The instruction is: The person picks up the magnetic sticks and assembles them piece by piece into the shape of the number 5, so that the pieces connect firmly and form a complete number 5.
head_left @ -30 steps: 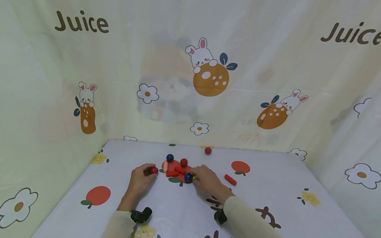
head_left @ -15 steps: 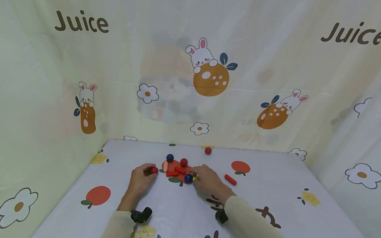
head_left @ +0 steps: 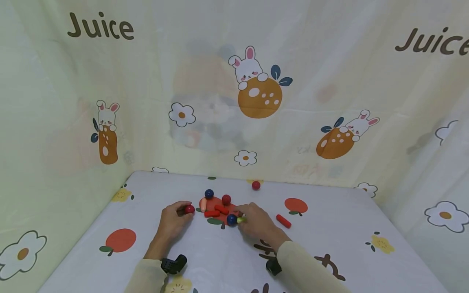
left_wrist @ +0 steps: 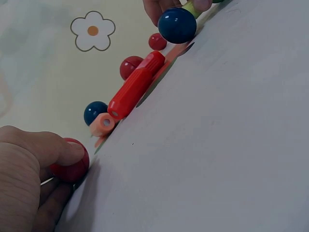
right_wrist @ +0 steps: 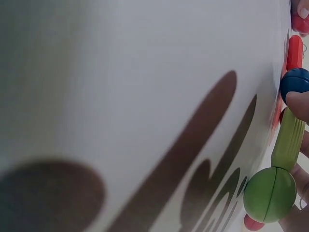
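Pinching a red ball [left_wrist: 72, 169] with the left hand [head_left: 174, 221], gripping a yellow-green rod [right_wrist: 288, 140] with the right hand [head_left: 256, 221].
On my feeds, the left thumb and fingers hold the ball low at the tabletop [head_left: 329, 211]; the right ones hold the rod, with a blue ball [right_wrist: 295, 79] at one end and a green ball [right_wrist: 270, 194] at the other. Between the hands I see a peach rod [head_left: 203, 204], two red rods [head_left: 212, 213], another blue ball [head_left: 209, 193] and another red ball [head_left: 226, 200]; a third red rod [head_left: 283, 221] lies right of the right hand.
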A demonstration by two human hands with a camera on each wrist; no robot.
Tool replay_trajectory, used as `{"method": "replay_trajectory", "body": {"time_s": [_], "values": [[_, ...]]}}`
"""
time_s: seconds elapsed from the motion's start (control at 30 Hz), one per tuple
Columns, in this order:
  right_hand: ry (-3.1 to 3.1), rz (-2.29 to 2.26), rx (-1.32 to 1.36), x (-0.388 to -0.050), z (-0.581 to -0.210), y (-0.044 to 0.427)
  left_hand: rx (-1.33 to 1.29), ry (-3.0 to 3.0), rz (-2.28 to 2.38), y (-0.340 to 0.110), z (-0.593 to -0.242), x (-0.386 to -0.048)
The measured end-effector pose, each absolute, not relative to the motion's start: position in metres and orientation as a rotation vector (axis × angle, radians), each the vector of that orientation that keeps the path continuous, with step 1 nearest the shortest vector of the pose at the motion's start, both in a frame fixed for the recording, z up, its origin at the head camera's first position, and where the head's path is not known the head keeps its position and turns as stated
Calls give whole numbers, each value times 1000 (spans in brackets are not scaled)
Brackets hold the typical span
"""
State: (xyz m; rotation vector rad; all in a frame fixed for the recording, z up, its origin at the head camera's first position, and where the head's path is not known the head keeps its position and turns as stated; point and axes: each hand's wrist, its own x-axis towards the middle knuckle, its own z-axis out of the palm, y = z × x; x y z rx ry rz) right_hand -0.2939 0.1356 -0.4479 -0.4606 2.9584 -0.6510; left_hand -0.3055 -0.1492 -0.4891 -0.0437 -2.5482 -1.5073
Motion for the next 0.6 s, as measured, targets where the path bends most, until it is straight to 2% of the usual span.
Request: {"method": "replay_trajectory", "body": {"time_s": [0.6], "values": [[2970,-623,-462,-295,-442,143,-33,-2554,-1487,-149,-491,-306]]}}
